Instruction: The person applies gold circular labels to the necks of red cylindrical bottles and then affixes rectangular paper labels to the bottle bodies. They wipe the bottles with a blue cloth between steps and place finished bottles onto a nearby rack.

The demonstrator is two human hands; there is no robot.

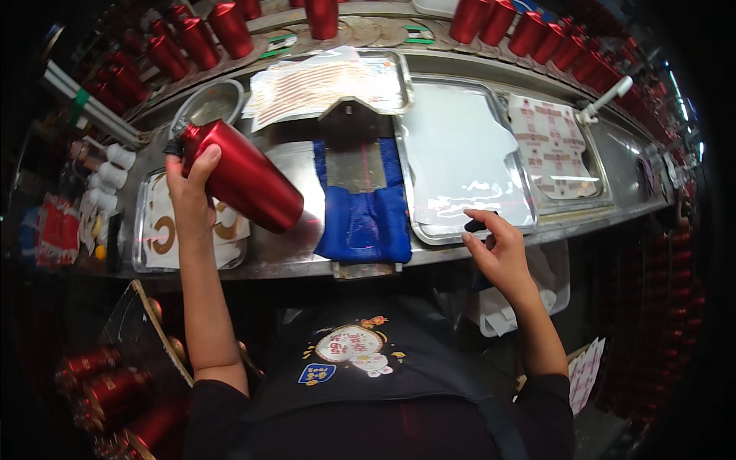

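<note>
A shiny red metal bottle (249,178) is tilted over the left part of the bench, its neck toward the upper left. My left hand (193,172) is closed around its neck end, and something black shows by the fingertips. My right hand (500,247) hovers at the near right corner of a tray (408,195) lined with a smooth white sheet (464,153). Its thumb and fingertips are apart, with a dark cover apparently on one finger. Between my hands stands a metal rest (360,165) with blue cloth (364,226) over its near end.
A metal bowl (241,96) and a tray with striped printed sheets (330,80) stand behind. Gold-patterned sheets (162,234) lie at left, printed sheets (552,142) at right. Several red bottles (230,31) line the far conveyor; others (115,391) lie in a box at lower left.
</note>
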